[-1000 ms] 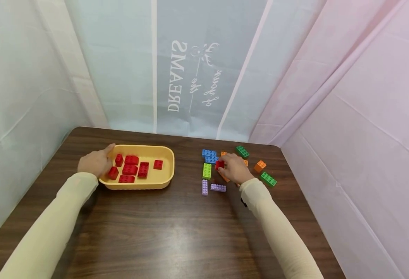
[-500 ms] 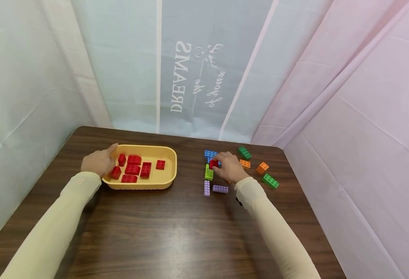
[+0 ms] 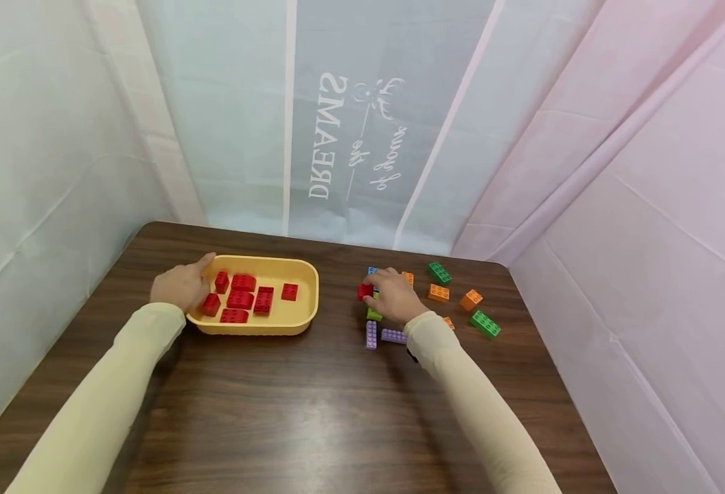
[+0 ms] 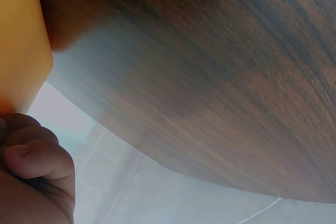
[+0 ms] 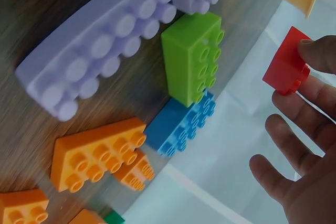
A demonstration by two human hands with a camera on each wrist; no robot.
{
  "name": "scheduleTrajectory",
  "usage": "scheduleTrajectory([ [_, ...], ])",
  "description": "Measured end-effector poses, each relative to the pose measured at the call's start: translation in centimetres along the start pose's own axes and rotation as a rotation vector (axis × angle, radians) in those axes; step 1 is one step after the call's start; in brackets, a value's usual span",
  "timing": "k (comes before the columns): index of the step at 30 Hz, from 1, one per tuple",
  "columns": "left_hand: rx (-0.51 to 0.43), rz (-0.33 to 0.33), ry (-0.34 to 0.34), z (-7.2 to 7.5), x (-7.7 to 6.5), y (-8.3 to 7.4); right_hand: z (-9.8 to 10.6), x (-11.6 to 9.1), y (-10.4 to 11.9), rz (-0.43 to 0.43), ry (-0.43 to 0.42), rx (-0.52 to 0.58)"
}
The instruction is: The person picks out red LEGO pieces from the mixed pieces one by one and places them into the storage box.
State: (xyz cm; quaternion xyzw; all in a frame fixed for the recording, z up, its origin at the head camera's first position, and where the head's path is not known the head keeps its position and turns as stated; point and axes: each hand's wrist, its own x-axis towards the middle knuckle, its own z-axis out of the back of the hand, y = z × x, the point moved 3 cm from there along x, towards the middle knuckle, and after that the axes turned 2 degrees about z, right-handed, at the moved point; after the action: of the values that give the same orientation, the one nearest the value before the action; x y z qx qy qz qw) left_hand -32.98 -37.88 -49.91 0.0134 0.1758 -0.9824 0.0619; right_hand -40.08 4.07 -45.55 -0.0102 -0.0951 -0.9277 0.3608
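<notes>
At the left end of the yellow tray (image 3: 279,329), my left hand (image 3: 180,287) grips the rim; the left wrist view shows curled fingers (image 4: 39,158) beside the tray's outer wall (image 4: 23,35). Several red toy bricks (image 3: 239,300) lie inside the tray. My right hand (image 3: 395,295) pinches a red toy brick (image 5: 287,60) between thumb and fingers, held above the loose bricks. Below it are a lime green brick (image 5: 191,56), a blue brick (image 5: 181,124) and two purple bricks (image 3: 371,335), partly covered by the hand in the head view.
Several orange bricks (image 3: 439,293) and two green bricks (image 3: 485,324) are scattered at the right on the dark wooden table (image 3: 313,412). Hanging cloth (image 3: 251,137) stands behind the far edge and at both sides.
My right hand has carried the red brick leftward across the loose bricks, uncovering orange ones behind it. My left hand keeps its place on the tray. The whole view has shifted slightly.
</notes>
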Motion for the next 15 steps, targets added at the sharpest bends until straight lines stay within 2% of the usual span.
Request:
scheduleTrajectory([
  [9,-0.002,-0.010,-0.006,0.2,0.0,-0.2,-0.1,0.8,1.0,0.010,0.012,0.009],
  [15,-0.003,-0.017,-0.002,0.1,0.0,-0.1,0.0,1.5,2.1,0.053,-0.005,0.029],
])
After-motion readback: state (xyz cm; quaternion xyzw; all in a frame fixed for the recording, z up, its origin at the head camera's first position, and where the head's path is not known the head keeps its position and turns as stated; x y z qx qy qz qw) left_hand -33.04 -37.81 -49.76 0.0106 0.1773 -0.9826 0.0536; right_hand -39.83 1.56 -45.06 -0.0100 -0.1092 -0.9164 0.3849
